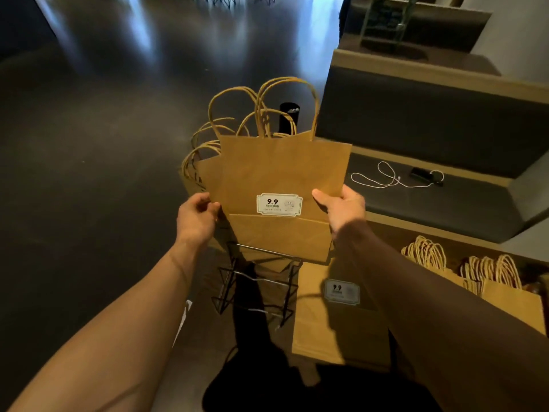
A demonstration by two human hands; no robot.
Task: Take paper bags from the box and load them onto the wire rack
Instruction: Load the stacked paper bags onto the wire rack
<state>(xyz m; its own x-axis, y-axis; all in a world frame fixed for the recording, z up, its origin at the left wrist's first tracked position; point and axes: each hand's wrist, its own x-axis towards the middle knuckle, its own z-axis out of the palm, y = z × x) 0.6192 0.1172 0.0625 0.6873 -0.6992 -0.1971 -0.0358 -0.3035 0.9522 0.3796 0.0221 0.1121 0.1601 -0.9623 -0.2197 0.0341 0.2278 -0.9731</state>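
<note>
Glossy dark floor (89,144) reflects light beside a padded bench (430,120). Left hand (197,217) and right hand (341,209) pinch flat brown paper bags (279,171) above a black wire rack (258,281).

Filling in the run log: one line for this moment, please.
stage: loading | left hand, right hand: hold paper bags | over wire rack

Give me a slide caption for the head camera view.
Both hands hold labelled paper bags above the wire rack.
</note>
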